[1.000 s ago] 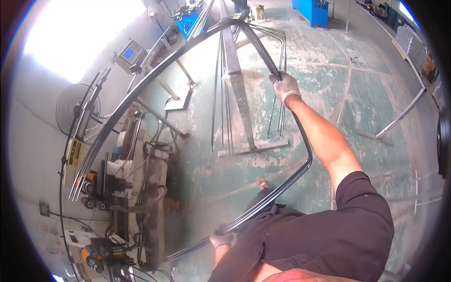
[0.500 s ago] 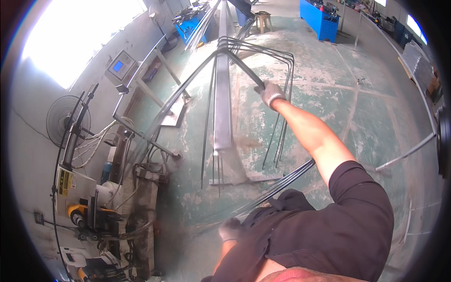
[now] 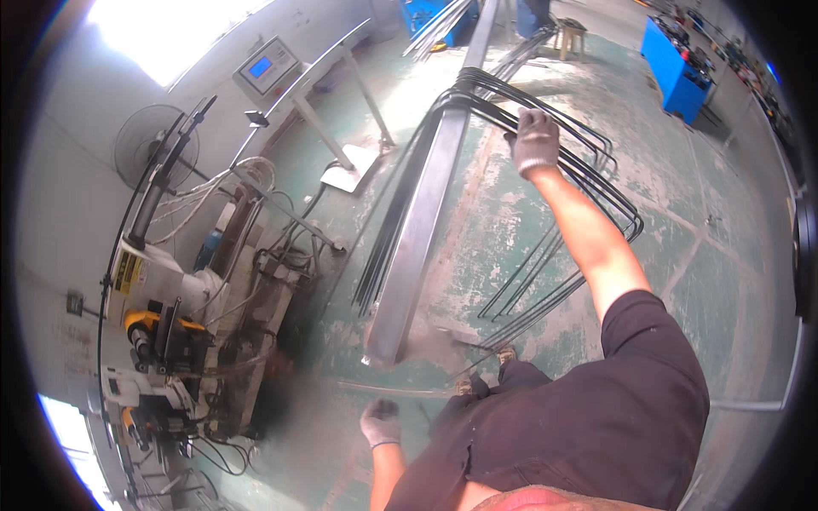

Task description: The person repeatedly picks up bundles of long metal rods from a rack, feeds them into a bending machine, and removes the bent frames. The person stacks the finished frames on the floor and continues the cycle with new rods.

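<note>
Several dark bent metal rods (image 3: 588,175) hang over a long grey metal beam (image 3: 417,213). Their straight legs drop close together along the beam's left side, and their cornered ends spread out on its right. My right hand (image 3: 537,143), in a pale knit glove, is closed over the rods just right of the beam. Its fingertips are partly hidden. Low in the view, my gloved left hand (image 3: 381,422) hangs apart from the rods and the beam. Its fingers look curled, and nothing shows in them.
On the left stands a machine (image 3: 170,341) with yellow parts and hoses, near a wall fan (image 3: 155,146). A control box with a lit screen (image 3: 266,66) is behind. Blue workbenches (image 3: 677,72) and a small stool (image 3: 571,38) stand farther back on the worn green floor.
The view has turned, shifting the beam's near end leftward. The rods' left legs, earlier spread out, now hang together beside the beam. My left hand has come away from my body.
</note>
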Motion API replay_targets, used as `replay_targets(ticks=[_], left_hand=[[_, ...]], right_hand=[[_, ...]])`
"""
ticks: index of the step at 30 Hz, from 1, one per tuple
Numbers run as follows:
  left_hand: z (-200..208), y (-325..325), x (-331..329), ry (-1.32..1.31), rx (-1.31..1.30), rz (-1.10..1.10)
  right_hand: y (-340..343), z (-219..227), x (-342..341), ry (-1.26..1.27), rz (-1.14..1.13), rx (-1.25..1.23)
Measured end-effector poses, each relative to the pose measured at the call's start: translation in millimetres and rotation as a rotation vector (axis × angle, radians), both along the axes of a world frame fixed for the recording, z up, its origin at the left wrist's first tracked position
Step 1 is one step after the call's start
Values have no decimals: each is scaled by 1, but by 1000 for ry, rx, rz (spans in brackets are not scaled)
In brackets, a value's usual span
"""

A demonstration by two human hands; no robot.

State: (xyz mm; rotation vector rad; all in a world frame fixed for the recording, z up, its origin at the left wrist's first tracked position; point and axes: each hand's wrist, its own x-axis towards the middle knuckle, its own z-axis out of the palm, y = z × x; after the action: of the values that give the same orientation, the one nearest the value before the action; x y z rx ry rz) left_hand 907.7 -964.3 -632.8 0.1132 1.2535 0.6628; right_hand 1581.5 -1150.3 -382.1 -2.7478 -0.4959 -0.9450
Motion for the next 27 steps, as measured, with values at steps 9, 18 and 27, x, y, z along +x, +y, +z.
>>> replay_targets(ticks=[9,18,27], left_hand=[[77,-100,43,135,142,-55],[56,-154,-105,246,125,329],[-2,-162,-351,318,99,472]], right_hand=[[31,-66,258,543,71,76],[90,-219,67,579,111,230],[-3,-375,-411,733,750,-1664]])
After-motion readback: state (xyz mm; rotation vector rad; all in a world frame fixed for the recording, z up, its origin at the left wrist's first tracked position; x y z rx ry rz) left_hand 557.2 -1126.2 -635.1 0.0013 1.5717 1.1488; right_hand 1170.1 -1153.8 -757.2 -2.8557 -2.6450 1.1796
